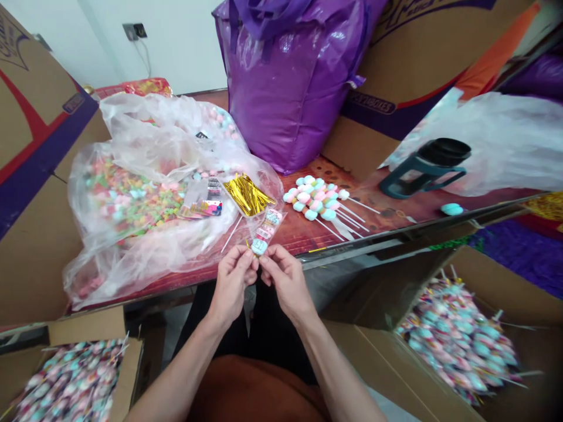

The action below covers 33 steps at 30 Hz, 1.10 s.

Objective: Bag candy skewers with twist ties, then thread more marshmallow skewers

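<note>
In front of me, at the table's edge, my left hand (235,275) and my right hand (284,275) are closed, fingertips pinched together at the lower end of a bagged marshmallow stick (266,225). Its clear printed bag points away from me, with pale blue marshmallow showing near my fingers. A thin gold strip, seemingly a twist tie (248,244), sticks up by my left fingertips. The exact grip is hidden by the fingers. Just beyond lies a clear packet of gold twist ties (248,194). Printed bags (206,205) lie to its left.
Unwrapped marshmallow sticks (316,196) are piled on the red table (294,234). Large plastic bags of sweets (132,199) spread leftward. A purple bag (285,88) and dark mug (424,167) stand behind. Cartons of wrapped marshmallow sticks flank me, left (74,381) and right (457,340).
</note>
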Each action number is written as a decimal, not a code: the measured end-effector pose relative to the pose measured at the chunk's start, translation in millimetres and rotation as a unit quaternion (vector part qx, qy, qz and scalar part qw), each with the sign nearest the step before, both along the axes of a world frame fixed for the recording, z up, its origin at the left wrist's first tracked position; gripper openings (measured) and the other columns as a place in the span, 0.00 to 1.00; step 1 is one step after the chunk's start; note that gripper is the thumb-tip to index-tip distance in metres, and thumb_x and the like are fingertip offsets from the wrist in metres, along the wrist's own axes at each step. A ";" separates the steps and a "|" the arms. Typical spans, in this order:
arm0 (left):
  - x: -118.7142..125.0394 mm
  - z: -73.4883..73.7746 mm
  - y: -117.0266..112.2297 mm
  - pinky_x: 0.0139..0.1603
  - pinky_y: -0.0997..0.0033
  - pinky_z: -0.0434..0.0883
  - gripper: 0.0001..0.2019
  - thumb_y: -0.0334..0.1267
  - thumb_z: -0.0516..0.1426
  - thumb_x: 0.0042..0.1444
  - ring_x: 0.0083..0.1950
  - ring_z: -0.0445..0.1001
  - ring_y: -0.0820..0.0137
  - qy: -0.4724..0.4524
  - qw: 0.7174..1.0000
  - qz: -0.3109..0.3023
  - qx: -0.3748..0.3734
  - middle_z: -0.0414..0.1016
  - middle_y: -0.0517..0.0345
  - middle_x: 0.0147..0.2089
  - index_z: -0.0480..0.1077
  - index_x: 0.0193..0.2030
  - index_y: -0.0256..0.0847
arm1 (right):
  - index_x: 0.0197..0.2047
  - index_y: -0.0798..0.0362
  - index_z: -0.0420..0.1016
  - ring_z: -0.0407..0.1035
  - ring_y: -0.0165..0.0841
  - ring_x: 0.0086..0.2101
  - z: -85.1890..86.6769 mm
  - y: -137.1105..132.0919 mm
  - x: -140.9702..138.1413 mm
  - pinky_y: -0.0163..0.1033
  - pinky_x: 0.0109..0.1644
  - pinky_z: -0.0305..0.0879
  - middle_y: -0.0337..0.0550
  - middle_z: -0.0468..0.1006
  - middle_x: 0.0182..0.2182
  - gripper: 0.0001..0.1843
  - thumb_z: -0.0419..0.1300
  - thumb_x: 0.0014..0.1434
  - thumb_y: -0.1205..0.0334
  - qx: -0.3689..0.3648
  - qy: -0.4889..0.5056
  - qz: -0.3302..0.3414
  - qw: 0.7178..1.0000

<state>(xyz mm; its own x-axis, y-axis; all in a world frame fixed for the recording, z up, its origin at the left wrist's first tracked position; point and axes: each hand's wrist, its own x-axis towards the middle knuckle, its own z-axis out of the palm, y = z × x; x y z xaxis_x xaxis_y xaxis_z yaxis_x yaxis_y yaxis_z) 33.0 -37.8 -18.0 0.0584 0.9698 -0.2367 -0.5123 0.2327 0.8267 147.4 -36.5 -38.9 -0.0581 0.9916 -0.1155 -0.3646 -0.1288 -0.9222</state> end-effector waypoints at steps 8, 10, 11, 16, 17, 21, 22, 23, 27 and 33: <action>-14.0 20.2 -4.4 0.18 0.85 0.42 0.22 0.40 0.73 0.44 0.20 0.41 0.86 -0.171 0.955 -0.193 -0.147 0.54 0.72 0.22 0.64 0.33 0.38 | 0.30 0.52 0.69 0.59 0.25 0.24 15.3 2.6 26.3 0.32 0.24 0.58 0.38 0.69 0.31 0.14 0.68 0.58 0.54 0.103 -0.036 0.088 0.990; -11.8 19.7 -5.6 0.18 0.84 0.43 0.21 0.41 0.72 0.45 0.19 0.42 0.85 -0.153 0.958 -0.199 -0.140 0.54 0.72 0.21 0.64 0.33 0.38 | 0.31 0.51 0.68 0.61 0.26 0.24 21.3 1.8 29.9 0.33 0.26 0.61 0.35 0.68 0.28 0.13 0.65 0.61 0.54 0.121 -0.095 0.097 0.983; -9.6 18.4 -6.3 0.18 0.84 0.43 0.20 0.43 0.71 0.47 0.19 0.44 0.84 -0.129 0.966 -0.186 -0.125 0.55 0.72 0.21 0.64 0.34 0.39 | 0.32 0.51 0.67 0.62 0.26 0.23 22.5 0.9 30.1 0.33 0.26 0.62 0.35 0.68 0.27 0.13 0.63 0.62 0.55 0.127 -0.122 0.092 0.980; 3.7 7.9 -12.3 0.23 0.82 0.56 0.14 0.48 0.63 0.59 0.23 0.58 0.81 0.067 0.997 -0.033 0.018 0.65 0.65 0.24 0.71 0.37 0.38 | 0.31 0.49 0.63 0.64 0.28 0.23 16.8 -8.6 21.8 0.33 0.27 0.63 0.36 0.69 0.25 0.12 0.58 0.66 0.56 0.129 -0.243 0.014 0.961; 5.3 6.3 -13.9 0.26 0.81 0.60 0.14 0.48 0.63 0.60 0.25 0.62 0.79 0.095 0.995 -0.015 0.038 0.67 0.63 0.26 0.73 0.37 0.38 | 0.31 0.49 0.63 0.64 0.28 0.23 16.1 -11.0 19.7 0.33 0.26 0.63 0.36 0.69 0.24 0.12 0.58 0.66 0.57 0.127 -0.259 0.001 0.958; 7.9 3.7 -16.6 0.39 0.75 0.70 0.14 0.45 0.68 0.53 0.35 0.71 0.73 0.110 0.993 0.004 0.042 0.75 0.59 0.33 0.77 0.40 0.38 | 0.30 0.49 0.62 0.61 0.26 0.21 17.6 -17.0 11.5 0.31 0.22 0.59 0.33 0.67 0.22 0.12 0.60 0.63 0.58 0.101 -0.261 -0.045 0.959; 7.9 3.4 -15.9 0.39 0.75 0.70 0.15 0.44 0.69 0.51 0.35 0.71 0.74 0.091 0.996 0.006 0.025 0.75 0.59 0.33 0.77 0.40 0.38 | 0.30 0.49 0.61 0.60 0.25 0.19 18.3 -17.1 9.5 0.30 0.21 0.57 0.31 0.66 0.22 0.13 0.60 0.62 0.58 0.084 -0.235 -0.048 0.967; 7.7 3.1 -14.8 0.37 0.76 0.69 0.15 0.43 0.70 0.49 0.33 0.70 0.75 0.063 0.998 0.007 0.003 0.75 0.60 0.32 0.77 0.40 0.37 | 0.29 0.49 0.61 0.57 0.24 0.17 18.9 -16.5 7.7 0.30 0.18 0.55 0.30 0.64 0.21 0.14 0.61 0.61 0.56 0.059 -0.195 -0.045 0.978; 4.3 2.5 -7.3 0.25 0.82 0.60 0.16 0.39 0.73 0.43 0.24 0.60 0.82 -0.066 0.994 -0.023 -0.090 0.70 0.63 0.25 0.74 0.33 0.34 | 0.27 0.50 0.59 0.46 0.19 0.14 19.6 -13.1 5.4 0.27 0.13 0.45 0.27 0.62 0.20 0.19 0.65 0.57 0.51 -0.061 0.009 0.027 0.998; -3.2 8.8 0.0 0.23 0.85 0.61 0.18 0.31 0.74 0.39 0.23 0.60 0.84 -0.165 0.967 -0.060 -0.185 0.69 0.63 0.27 0.71 0.32 0.34 | 0.42 0.50 0.76 0.68 0.27 0.23 12.7 -20.5 19.9 0.33 0.26 0.68 0.39 0.77 0.31 0.07 0.59 0.66 0.57 0.144 -0.210 -0.083 0.963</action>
<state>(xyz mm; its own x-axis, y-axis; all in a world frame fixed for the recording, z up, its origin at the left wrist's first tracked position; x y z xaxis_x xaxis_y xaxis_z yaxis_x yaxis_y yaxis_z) 29.8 -37.7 -9.2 0.2974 0.8034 -0.5158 -0.6849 0.5559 0.4711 167.2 -57.0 -26.2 0.0960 0.9776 0.1872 0.0560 0.1825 -0.9816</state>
